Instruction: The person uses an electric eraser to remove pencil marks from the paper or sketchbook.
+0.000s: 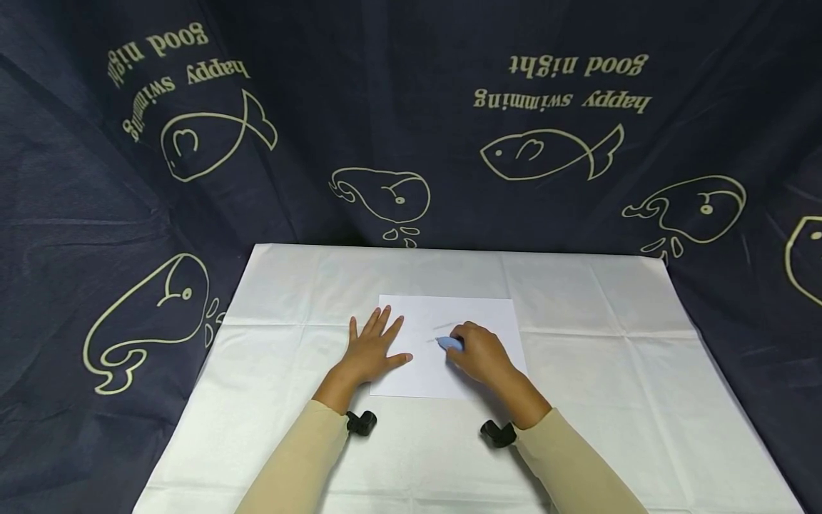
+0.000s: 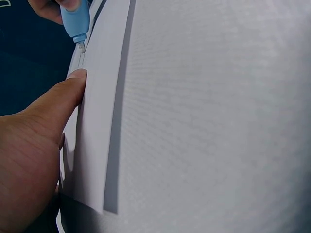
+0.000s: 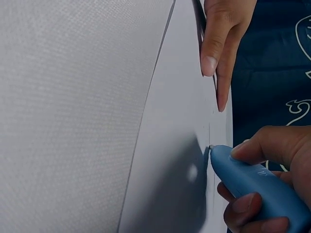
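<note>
A sheet of white paper [image 1: 417, 378] lies on the covered table, with faint grey lines near its middle. My left hand [image 1: 369, 353] rests on the paper's left part, fingers spread and thumb pointing toward the lines. In my right hand [image 1: 483, 353] I grip a light blue electric eraser [image 3: 257, 182], my thumb pressed on its upper side. Its small pale tip [image 2: 81, 47] points down at the paper, right at the lines. The right wrist view has the tip close by a thin line, with a dark shadow beside it. The eraser's rear end is hidden in my palm.
A white creased cloth [image 1: 597, 400] covers the table. Behind it hangs a dark blue curtain [image 1: 398, 107] printed with fish, whales and upside-down words. Each of my wrists carries a small black camera mount [image 1: 497, 433] at the sleeve's end.
</note>
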